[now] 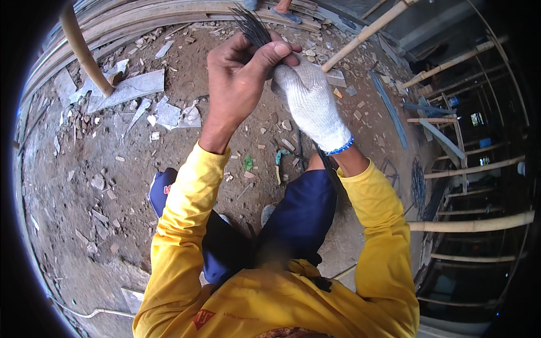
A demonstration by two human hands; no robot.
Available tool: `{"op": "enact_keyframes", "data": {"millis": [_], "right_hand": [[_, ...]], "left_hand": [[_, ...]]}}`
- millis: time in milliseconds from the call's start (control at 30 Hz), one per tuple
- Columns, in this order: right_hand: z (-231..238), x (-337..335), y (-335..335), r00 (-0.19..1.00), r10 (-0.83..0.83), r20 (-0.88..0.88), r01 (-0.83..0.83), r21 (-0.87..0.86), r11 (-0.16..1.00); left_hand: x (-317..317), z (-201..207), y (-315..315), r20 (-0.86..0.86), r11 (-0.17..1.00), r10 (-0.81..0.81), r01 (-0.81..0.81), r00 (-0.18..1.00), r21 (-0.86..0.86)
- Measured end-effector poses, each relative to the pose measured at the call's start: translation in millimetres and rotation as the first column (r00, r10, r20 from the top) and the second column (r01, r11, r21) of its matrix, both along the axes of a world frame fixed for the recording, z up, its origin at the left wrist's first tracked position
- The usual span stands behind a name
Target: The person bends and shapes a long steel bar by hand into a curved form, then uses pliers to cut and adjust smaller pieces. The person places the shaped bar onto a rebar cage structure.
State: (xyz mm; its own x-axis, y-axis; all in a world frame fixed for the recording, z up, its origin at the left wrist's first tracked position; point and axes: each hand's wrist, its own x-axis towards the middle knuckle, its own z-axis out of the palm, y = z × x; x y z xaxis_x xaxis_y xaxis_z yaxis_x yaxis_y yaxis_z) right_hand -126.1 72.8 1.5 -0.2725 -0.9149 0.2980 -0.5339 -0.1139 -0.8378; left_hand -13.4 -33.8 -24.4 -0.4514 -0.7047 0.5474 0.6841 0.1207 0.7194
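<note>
A bundle of thin dark wires (253, 29) sticks up between my two hands, its loose ends fanning toward the upper left. My left hand (236, 76) is bare and closed, thumb and fingers pressed together on the bundle. Against it lies my right hand (313, 101), in a white knitted glove with a blue cuff edge, closed around the lower part of the wires. The glove hides most of that grip. Below my right wrist, more dark strands (324, 160) hang down beside my knee.
Broken tile pieces (135, 90) and rubble litter the dirt floor. Bamboo poles stand at the upper left (84, 48) and upper right (366, 35). Stacked planks (135, 22) lie along the far side, near another person's foot (285, 14). Bamboo framing (473, 225) fills the right.
</note>
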Motion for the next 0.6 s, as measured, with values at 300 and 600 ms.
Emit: {"op": "enact_keyframes", "data": {"millis": [300, 600], "right_hand": [[6, -19, 27, 0.981, -0.051, 0.186, -0.033, 0.421, 0.906], [-12, -12, 32, 0.914, -0.148, 0.379, 0.03, 0.299, 0.954]], "left_hand": [[-1, -10, -19, -0.105, 0.938, -0.213, 0.233, 0.972, 0.256], [1, -10, -29, -0.31, 0.871, -0.334, 0.417, 0.89, 0.259]]}}
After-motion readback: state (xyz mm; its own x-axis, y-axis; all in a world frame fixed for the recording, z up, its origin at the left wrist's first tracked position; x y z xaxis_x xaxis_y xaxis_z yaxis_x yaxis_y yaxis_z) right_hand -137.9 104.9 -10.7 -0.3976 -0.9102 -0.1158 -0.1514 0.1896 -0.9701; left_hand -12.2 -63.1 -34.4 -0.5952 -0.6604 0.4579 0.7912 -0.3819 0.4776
